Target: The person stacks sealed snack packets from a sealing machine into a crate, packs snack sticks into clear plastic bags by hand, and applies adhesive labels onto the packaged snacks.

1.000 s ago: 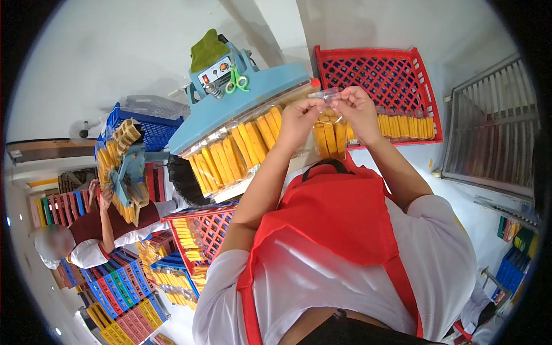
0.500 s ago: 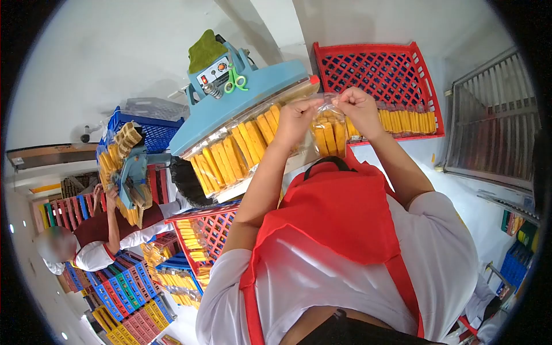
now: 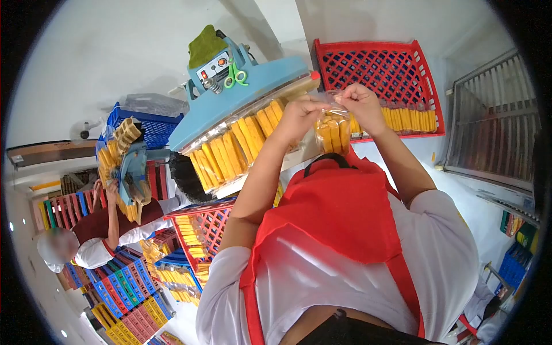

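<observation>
Between my two hands hangs a clear plastic bag (image 3: 332, 133) filled with yellow stick-shaped pieces. My left hand (image 3: 301, 117) pinches the left side of the bag's top edge. Fingers of my right hand (image 3: 362, 106) are closed on the right side of that same top edge. Close to my left forearm, a row of filled bags of yellow sticks (image 3: 236, 148) lies along the front of a blue sealing machine (image 3: 241, 95). Behind my right hand stands a red crate (image 3: 374, 69) with more filled bags (image 3: 407, 119) lined up inside.
Green-handled scissors (image 3: 235, 75) and a green cloth (image 3: 206, 47) rest on the machine. A co-worker (image 3: 129, 225) stands at the left near another blue machine (image 3: 133, 175). Below are a red crate (image 3: 215, 227) and stacked coloured crates (image 3: 121, 287). A metal rack (image 3: 489, 121) is at right.
The filled bag has shifted slightly right and hangs straighter. My left hand has moved slightly right, and my right hand slightly up. Both keep their pinch on the bag's top.
</observation>
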Motion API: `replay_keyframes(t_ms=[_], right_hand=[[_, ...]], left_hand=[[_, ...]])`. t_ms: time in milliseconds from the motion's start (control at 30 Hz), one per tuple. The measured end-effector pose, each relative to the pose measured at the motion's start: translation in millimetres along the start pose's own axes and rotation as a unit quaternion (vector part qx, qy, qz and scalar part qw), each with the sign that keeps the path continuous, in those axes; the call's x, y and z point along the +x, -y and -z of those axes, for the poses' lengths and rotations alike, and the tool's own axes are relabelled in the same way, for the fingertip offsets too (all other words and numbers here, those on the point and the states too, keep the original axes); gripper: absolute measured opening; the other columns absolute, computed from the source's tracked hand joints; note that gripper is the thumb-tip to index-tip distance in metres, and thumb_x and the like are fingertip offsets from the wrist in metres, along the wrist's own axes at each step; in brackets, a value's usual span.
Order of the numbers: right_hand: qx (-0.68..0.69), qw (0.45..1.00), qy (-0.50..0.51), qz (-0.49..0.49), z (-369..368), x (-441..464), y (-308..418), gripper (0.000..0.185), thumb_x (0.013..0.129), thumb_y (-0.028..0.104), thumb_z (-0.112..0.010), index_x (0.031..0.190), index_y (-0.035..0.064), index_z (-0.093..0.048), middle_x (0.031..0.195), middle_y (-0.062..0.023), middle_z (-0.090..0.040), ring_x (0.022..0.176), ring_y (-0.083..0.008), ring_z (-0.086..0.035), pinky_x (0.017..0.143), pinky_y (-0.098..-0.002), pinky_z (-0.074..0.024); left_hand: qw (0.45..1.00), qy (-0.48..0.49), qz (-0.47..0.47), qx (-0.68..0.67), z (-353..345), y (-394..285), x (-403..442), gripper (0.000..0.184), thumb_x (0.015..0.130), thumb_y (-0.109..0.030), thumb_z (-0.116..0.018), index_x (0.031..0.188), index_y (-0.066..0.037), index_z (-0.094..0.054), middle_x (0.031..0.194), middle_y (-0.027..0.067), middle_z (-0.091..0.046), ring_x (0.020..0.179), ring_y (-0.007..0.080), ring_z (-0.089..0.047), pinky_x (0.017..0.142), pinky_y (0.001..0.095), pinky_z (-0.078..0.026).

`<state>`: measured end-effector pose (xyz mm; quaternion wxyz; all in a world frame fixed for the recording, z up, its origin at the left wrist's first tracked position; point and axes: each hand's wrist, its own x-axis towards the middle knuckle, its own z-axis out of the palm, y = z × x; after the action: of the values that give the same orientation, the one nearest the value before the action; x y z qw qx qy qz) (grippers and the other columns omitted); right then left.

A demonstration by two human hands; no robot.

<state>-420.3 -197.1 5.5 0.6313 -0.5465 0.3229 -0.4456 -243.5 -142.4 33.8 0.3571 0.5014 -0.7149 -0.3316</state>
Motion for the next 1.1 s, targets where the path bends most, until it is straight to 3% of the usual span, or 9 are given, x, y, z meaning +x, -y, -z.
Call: replay_keyframes(t_ms=[67,167,400,600,667,800,867,1000,1100], right_hand=[[0.01,1.0,0.017,-0.009,-3,-1,0,0.011,0.075,0.001,-0.057,0.071,0.0051,-0.048,0.067,0.0031,-0.052,0.06,-0.0017,-0.046,0.052,-0.016,-0.0362],[0.009,1.0,0.021,-0.003,-3,1,-3,0.011,0.075,0.001,-0.057,0.071,0.0053,-0.048,0.068,0.0022,-0.053,0.06,-0.0024,-0.047,0.052,-0.0165,-0.0369],[-0.009,0.999,0.025,-0.031,0,7,-7,0.012,0.074,0.002,-0.058,0.07,0.0053,-0.048,0.069,0.0012,-0.055,0.063,-0.0033,-0.05,0.055,-0.017,-0.0396],[0.125,0.988,0.027,-0.085,-10,4,10,0.01,0.075,0.005,-0.059,0.082,0.002,-0.053,0.072,-0.0003,-0.056,0.07,-0.0046,-0.051,0.063,-0.0182,-0.0401],[0.082,0.979,0.126,-0.139,-11,1,15,0.016,0.076,0.009,-0.058,0.089,0.0002,-0.056,0.075,-0.0013,-0.058,0.074,-0.0051,-0.051,0.066,-0.0194,-0.0398],[0.0,0.971,0.166,-0.173,8,2,-2,0.018,0.078,0.013,-0.056,0.09,0.0002,-0.059,0.078,-0.002,-0.058,0.072,-0.0055,-0.051,0.065,-0.0204,-0.0405],[0.003,0.98,0.128,-0.153,7,3,-12,0.017,0.079,0.015,-0.055,0.084,-0.0007,-0.06,0.078,-0.0018,-0.058,0.068,-0.0055,-0.051,0.062,-0.02,-0.0402],[0.08,0.984,0.028,-0.16,0,-1,-17,0.017,0.079,0.014,-0.055,0.083,-0.0015,-0.059,0.073,-0.0016,-0.057,0.065,-0.0059,-0.05,0.059,-0.0189,-0.0394],[0.161,0.971,-0.022,-0.175,2,4,-37,0.015,0.079,0.013,-0.055,0.08,-0.0016,-0.058,0.071,-0.0017,-0.056,0.064,-0.0073,-0.051,0.059,-0.0204,-0.0406]], left_hand=[[0.977,0.054,0.12,-0.168,1,4,2,0.021,0.078,-0.002,-0.051,0.096,-0.003,-0.06,0.086,0.0015,-0.061,0.078,0.0061,-0.051,0.071,0.0203,-0.041],[0.971,0.061,0.16,-0.169,4,2,1,0.022,0.078,-0.004,-0.053,0.099,-0.002,-0.059,0.087,0.0006,-0.061,0.077,0.0059,-0.052,0.071,0.0203,-0.042],[0.985,0.007,0.132,-0.114,-6,15,1,0.023,0.077,-0.01,-0.059,0.098,-0.002,-0.06,0.089,0.0014,-0.062,0.075,0.0045,-0.052,0.068,0.0188,-0.043],[0.969,-0.003,0.166,-0.185,-4,16,1,0.023,0.076,-0.007,-0.06,0.098,-0.002,-0.06,0.09,0.0018,-0.061,0.078,0.0048,-0.052,0.07,0.0188,-0.043],[0.964,-0.001,0.178,-0.197,-4,17,1,0.023,0.076,-0.006,-0.06,0.098,-0.002,-0.06,0.09,0.0017,-0.061,0.078,0.0046,-0.052,0.07,0.0191,-0.043],[0.964,-0.001,0.164,-0.211,-8,17,2,0.022,0.076,-0.007,-0.06,0.098,-0.001,-0.06,0.088,0.002,-0.061,0.078,0.0051,-0.052,0.07,0.0195,-0.043],[0.96,-0.054,0.164,-0.221,-12,14,3,0.016,0.077,-0.008,-0.059,0.091,-0.001,-0.062,0.074,-0.0019,-0.06,0.066,0.0034,-0.05,0.062,0.0187,-0.042],[0.952,-0.108,0.172,-0.229,-31,15,-7,0.015,0.079,-0.008,-0.056,0.091,0.0,-0.06,0.077,-0.001,-0.058,0.07,0.0047,-0.05,0.065,0.0193,-0.042],[0.924,-0.169,0.186,-0.289,-51,19,-8,0.029,0.084,-0.014,-0.049,0.108,0.001,-0.047,0.101,0.0044,-0.051,0.09,0.0094,-0.047,0.081,0.0219,-0.037]])
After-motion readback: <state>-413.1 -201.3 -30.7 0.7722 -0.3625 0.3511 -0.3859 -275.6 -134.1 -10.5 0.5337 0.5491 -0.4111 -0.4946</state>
